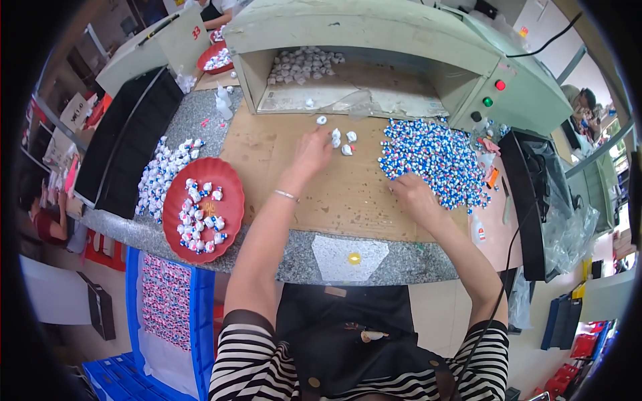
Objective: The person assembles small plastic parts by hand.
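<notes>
My left hand reaches over the cardboard sheet, its fingers curled and close together. Right at its fingertips lie small white rounded pieces, and another white piece sits just beyond. Whether one is between the fingers is hidden. At the near left edge of a wide heap of tiny blue-and-white pieces, my right hand has thumb and fingers pinched together. What it pinches is too small to make out. Left of my left forearm, a red scalloped plate bears several white figures with blue parts.
A pale green bench machine with an open bay stands at the back, white pieces inside. More white-and-blue figures lie left of the plate. Black bins flank the worktop. A small white bottle stands at right. Other people work nearby.
</notes>
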The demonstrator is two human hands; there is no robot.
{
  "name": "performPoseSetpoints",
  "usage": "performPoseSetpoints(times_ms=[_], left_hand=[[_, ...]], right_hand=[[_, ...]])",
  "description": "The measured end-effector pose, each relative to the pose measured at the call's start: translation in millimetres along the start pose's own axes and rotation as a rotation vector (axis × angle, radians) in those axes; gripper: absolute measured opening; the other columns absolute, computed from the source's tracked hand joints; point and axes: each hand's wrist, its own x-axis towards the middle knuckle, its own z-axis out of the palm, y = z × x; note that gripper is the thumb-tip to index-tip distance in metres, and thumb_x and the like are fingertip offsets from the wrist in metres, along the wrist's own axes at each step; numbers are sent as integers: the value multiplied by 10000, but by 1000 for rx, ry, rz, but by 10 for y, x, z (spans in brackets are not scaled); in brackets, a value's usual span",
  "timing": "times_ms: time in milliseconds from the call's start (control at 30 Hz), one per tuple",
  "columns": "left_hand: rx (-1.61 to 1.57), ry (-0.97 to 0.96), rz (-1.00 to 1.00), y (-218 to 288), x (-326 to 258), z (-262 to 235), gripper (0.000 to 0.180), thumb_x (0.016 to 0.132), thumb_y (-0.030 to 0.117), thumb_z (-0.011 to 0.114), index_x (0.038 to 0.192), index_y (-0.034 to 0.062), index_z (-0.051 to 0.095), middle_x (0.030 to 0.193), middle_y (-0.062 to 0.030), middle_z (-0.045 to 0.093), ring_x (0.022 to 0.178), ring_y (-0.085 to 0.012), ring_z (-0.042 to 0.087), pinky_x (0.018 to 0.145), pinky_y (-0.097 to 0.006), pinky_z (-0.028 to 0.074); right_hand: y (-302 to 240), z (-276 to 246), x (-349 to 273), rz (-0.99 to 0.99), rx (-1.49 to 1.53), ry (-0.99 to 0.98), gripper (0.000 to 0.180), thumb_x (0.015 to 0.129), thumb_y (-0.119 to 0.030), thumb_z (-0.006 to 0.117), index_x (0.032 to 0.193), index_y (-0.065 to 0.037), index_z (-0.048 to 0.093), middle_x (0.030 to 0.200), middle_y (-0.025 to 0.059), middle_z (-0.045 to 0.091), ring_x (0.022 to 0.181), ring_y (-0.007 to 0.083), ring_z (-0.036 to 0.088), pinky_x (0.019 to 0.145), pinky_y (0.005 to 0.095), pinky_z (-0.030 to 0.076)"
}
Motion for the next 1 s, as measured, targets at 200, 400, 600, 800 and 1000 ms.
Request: performPoseSetpoints(times_ms=[200,400,600,800,1000], left_hand=[[108,-35,-63,26,-39,230,244,777,73,637,1018,48,608,1051,-189,609,929,-375,607,782,-459,501],[-858,-193,-395,286,-1008,-163,347,854,67,639,1198,65,593,1044,-68,633,900,-148,627,772,-288,512],[-1525,-184,-440,557,-2080,-483,339,922,17,553,1261,18,544,1148,-96,618,946,-148,627,857,-285,511],[-1546,-64,-498,686,-2407,-423,342,915,21,571,1255,10,535,1136,-106,611,951,-143,620,843,-264,512],[-1420,-86,-441,612,-2558,-493,247,952,66,534,1189,3,566,1061,-91,640,911,-147,643,799,-250,531]], right_hand=[[57,-24,90,-32,93,-15,183,712,-29,672,887,-6,626,840,127,580,848,312,578,766,402,486],[-131,-14,-77,46,142,58,170,722,11,599,886,-16,634,842,145,599,833,311,604,725,393,498],[-616,-227,-404,356,480,34,117,757,-27,671,874,-11,668,896,151,651,778,336,639,662,407,503],[-703,-162,-461,287,203,12,91,772,-59,675,846,-16,645,815,156,635,752,353,632,654,428,497],[-1386,-296,-429,170,533,-52,90,779,-50,685,862,-18,670,803,150,649,737,333,637,650,388,499]])
